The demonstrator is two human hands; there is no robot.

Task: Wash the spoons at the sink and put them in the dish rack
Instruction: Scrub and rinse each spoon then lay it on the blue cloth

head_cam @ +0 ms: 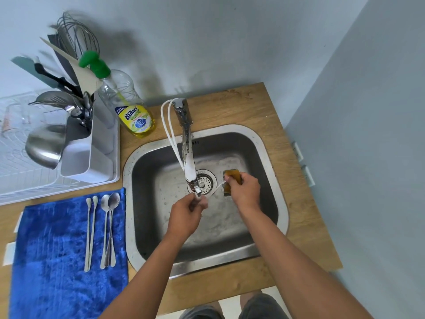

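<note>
Over the steel sink (pixel 271 157), my left hand (pixel 187 211) grips one end of a thin metal spoon (pixel 217 187), just below the faucet spout (pixel 189 166). My right hand (pixel 245 189) holds a brown-yellow sponge (pixel 232 177) folded around the spoon's other end. Several more spoons (pixel 108 229) lie side by side on a blue towel (pixel 57 261) left of the sink. The white dish rack (pixel 23 173) stands at the far left, and its cutlery holder (pixel 92 155) holds utensils.
A dish soap bottle (pixel 135 118) with a green pump stands between rack and faucet. A steel bowl (pixel 44 146) lies in the rack. A whisk (pixel 76 35) and other utensils stick up from the holder. The wooden counter (pixel 253 107) meets grey walls behind and to the right.
</note>
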